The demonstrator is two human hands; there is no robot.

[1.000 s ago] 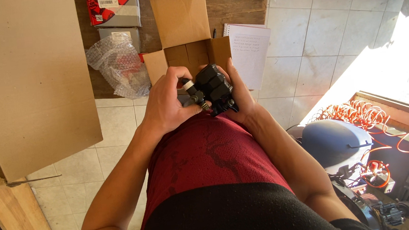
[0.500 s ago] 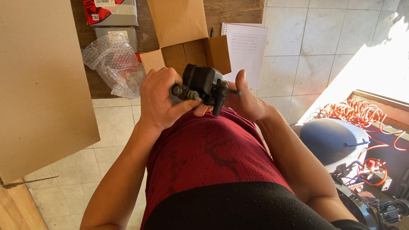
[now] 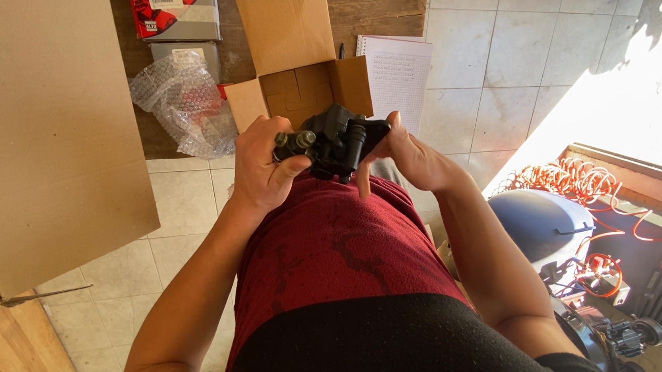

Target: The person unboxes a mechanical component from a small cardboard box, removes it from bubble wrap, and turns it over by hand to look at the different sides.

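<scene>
I hold a black mechanical part (image 3: 333, 139) with short tube-like fittings in both hands, above my lap in red shorts. My left hand (image 3: 260, 168) grips its left end, thumb near two round fittings. My right hand (image 3: 404, 156) supports the right side with fingers spread along it. Just behind the part sits a small open cardboard box (image 3: 298, 61) on the wooden surface, its flaps up and its inside empty as far as I can see.
Crumpled bubble wrap (image 3: 180, 103) and a red and grey package (image 3: 176, 8) lie left of the box. A sheet of paper (image 3: 398, 72) lies to its right. A large cardboard sheet (image 3: 30, 124) stands at left. An orange coiled hose (image 3: 578, 184) and a blue machine (image 3: 537, 220) sit at right.
The black part has been turned in my hands and raised a little toward the open box. My right fingers have spread along its right side.
</scene>
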